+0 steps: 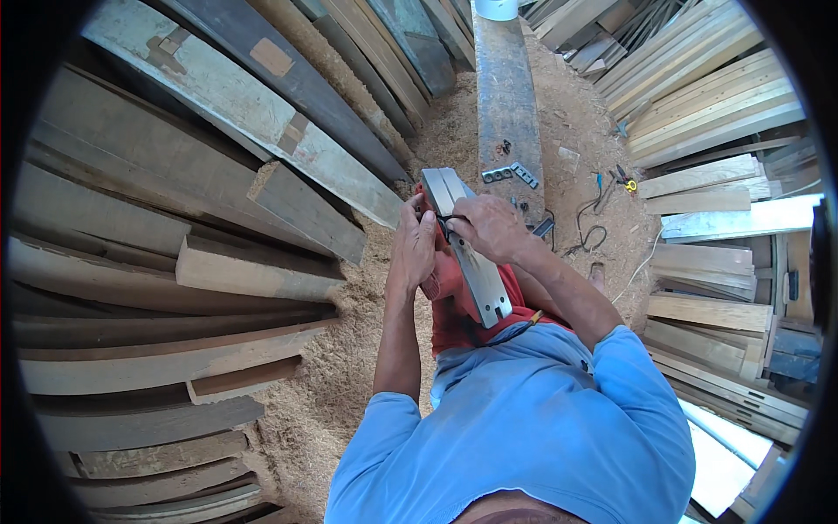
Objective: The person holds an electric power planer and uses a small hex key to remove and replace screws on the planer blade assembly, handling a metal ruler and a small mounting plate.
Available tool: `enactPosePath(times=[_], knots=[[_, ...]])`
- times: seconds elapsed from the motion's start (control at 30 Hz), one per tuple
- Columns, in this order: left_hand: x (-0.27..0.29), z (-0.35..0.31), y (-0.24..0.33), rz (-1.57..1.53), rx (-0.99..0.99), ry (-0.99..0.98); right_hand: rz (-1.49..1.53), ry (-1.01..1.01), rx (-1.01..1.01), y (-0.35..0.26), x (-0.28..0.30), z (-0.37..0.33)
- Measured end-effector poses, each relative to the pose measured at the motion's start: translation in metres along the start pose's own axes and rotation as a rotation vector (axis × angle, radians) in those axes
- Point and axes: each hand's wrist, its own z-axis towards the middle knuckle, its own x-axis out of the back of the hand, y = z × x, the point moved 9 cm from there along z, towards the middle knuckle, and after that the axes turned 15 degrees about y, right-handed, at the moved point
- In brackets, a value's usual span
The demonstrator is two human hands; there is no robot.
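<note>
Long metal-faced tool [482, 278], on lap, lying eleven-to-five. Likely heavy, stiff, slick; best held by its sides. Right hand [491, 229]: grip pinching dark piece [443, 221]. Left hand [414, 244], at nine o'clock: grip, I can't tell.

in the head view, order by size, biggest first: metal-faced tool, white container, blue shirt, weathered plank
1. Blue shirt, enlarged by nearness
2. Weathered plank
3. Metal-faced tool
4. White container, cut off by the frame

A worn plank [504, 96] carries metal pieces [524, 175] and a white container [497, 9].
</note>
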Motion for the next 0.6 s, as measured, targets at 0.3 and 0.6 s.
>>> enactPosePath(times=[0.3,0.6], knots=[[-0.001,-0.001,-0.005,-0.063,0.016,-0.006,-0.074,-0.036,0.009,-0.006,0.000,0.000],[-0.003,-0.001,-0.010,-0.075,0.059,-0.015,-0.071,-0.057,-0.012,-0.004,0.001,0.000]])
